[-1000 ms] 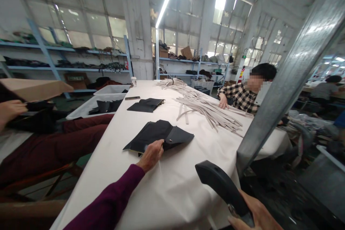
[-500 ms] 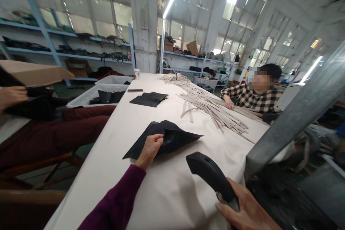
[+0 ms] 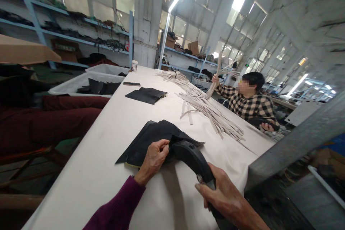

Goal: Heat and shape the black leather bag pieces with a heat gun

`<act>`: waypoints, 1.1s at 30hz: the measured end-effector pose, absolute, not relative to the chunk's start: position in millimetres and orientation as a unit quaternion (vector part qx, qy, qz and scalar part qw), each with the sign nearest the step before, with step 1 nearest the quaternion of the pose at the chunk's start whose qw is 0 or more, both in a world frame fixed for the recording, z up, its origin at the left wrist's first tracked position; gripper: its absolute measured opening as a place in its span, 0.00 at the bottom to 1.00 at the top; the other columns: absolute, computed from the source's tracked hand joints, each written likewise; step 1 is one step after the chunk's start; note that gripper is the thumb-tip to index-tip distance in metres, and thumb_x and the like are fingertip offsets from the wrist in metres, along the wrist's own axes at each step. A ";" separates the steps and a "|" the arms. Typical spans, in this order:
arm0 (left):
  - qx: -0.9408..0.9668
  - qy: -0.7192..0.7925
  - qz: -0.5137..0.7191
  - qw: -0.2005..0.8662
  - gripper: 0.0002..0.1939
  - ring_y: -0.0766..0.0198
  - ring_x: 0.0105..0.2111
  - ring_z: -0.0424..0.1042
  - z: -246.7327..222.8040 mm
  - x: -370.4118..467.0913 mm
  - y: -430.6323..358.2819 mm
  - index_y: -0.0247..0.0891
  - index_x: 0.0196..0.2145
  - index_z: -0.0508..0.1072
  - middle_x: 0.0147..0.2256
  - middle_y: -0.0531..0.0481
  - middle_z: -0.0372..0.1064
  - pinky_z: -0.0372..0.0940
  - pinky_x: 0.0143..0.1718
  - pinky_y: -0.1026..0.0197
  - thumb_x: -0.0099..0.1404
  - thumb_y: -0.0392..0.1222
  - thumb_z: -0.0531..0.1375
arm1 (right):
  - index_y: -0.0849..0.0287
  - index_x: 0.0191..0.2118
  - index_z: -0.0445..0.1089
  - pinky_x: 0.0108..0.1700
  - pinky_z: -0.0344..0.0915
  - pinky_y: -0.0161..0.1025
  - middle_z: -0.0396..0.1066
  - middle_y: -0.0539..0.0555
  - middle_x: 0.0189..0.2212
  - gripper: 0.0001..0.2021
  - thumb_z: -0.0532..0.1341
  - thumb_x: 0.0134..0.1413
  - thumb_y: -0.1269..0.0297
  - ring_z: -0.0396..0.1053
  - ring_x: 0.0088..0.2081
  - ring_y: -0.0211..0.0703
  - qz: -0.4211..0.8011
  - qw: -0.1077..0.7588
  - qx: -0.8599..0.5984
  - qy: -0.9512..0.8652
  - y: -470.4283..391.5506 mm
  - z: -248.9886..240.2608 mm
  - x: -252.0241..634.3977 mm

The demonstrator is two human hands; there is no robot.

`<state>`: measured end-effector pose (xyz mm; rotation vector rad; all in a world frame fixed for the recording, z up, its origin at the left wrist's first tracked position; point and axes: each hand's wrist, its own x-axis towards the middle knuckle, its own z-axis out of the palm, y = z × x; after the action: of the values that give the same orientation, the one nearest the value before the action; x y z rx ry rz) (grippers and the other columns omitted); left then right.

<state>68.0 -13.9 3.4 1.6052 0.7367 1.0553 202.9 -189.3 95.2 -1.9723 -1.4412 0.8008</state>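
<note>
Pinches an edge of the layered black sheet material (image 3: 155, 138) between thumb and fingers of the left hand (image 3: 153, 158), closed at the near side, just left of a raised flap. Grips a curved black handheld tool (image 3: 194, 158) in the right hand (image 3: 226, 194), with fingers wrapped around the handle and thumb along the near side. Brings the tool's blunt head right up to the flap, just beside the left fingertips; cannot tell if touching. Spreads the sheet material flat on the white-covered table (image 3: 102, 154), mostly beyond and to the left of the pinch, with the flap rising to the right.

Reaches in from the lower left with the left forearm in a purple sleeve (image 3: 115, 201), back of the hand up, knuckles bent. Comes in from the lower right with the right forearm, wrist bare, tool slanting up and leftward.

Farther along the table, shows a smaller black stack (image 3: 147, 95), a dark flat phone-like object (image 3: 131, 83), a pale cup (image 3: 134, 65) and long beige strips (image 3: 205, 107). Across to the right, includes a person in a checked shirt (image 3: 242, 102), lifting some strips in one hand, near a slanting grey metal post (image 3: 299, 138). To the left, shows white plastic bins (image 3: 63, 85) with black pieces inside.
</note>
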 end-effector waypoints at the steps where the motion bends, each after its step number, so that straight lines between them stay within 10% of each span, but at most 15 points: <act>1: 0.678 0.307 0.438 0.504 0.13 0.66 0.22 0.62 3.3 69.1 -15.5 0.35 0.35 0.77 0.23 0.52 0.68 0.53 0.24 0.66 0.56 0.43 0.56 | 0.59 0.31 0.59 0.18 0.60 0.28 0.62 0.43 0.18 0.03 0.55 0.50 0.69 0.67 0.18 0.35 0.290 0.285 -0.739 -0.537 -189.7 96.8 204.4; 14: 0.954 0.138 0.240 0.112 0.07 0.58 0.40 0.61 -26.5 73.9 -58.4 0.33 0.38 0.68 0.38 0.44 0.64 0.64 0.41 0.58 0.65 0.34 0.52 | 0.61 0.32 0.61 0.22 0.62 0.32 0.64 0.45 0.17 0.04 0.55 0.53 0.65 0.66 0.18 0.37 0.287 0.228 -0.782 -0.505 -259.1 106.6 259.3; 33: 0.964 0.106 0.223 0.100 0.13 0.60 0.41 0.59 -29.9 72.7 -55.1 0.32 0.47 0.66 0.42 0.43 0.61 0.65 0.43 0.57 0.66 0.31 0.49 | 0.61 0.34 0.60 0.22 0.61 0.29 0.61 0.45 0.25 0.04 0.55 0.50 0.71 0.65 0.21 0.34 0.378 0.174 -0.756 -0.505 -262.2 75.8 246.9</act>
<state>72.7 -55.1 -29.9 2.8486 0.3145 0.6582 246.9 -262.2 75.8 -2.1435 -1.4320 1.0704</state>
